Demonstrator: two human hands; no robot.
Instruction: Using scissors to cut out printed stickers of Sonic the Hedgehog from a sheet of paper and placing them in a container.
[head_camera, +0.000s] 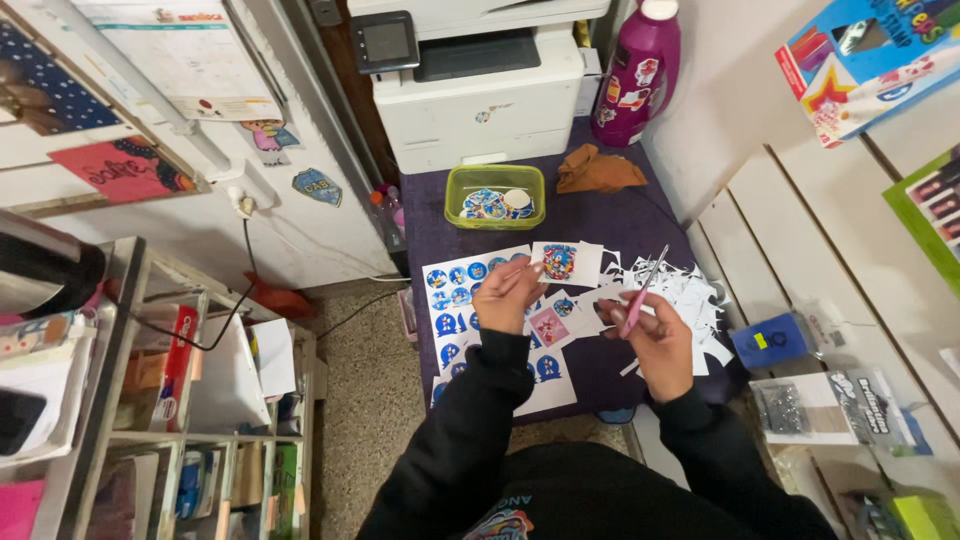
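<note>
Pink-handled scissors (640, 293) sit gripped in the right hand (660, 340), its fingers closed round them, while the left hand (508, 295) pinches a small paper cutout above the white sheet of round blue stickers (455, 300) on the purple surface (610, 225), near a green tub (494, 196)

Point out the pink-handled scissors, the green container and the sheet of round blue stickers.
pink-handled scissors (641, 292), head view, on the pink handle above the right hand.
green container (455, 180), head view, on its left rim.
sheet of round blue stickers (447, 300), head view, on the sheet's left half.
</note>
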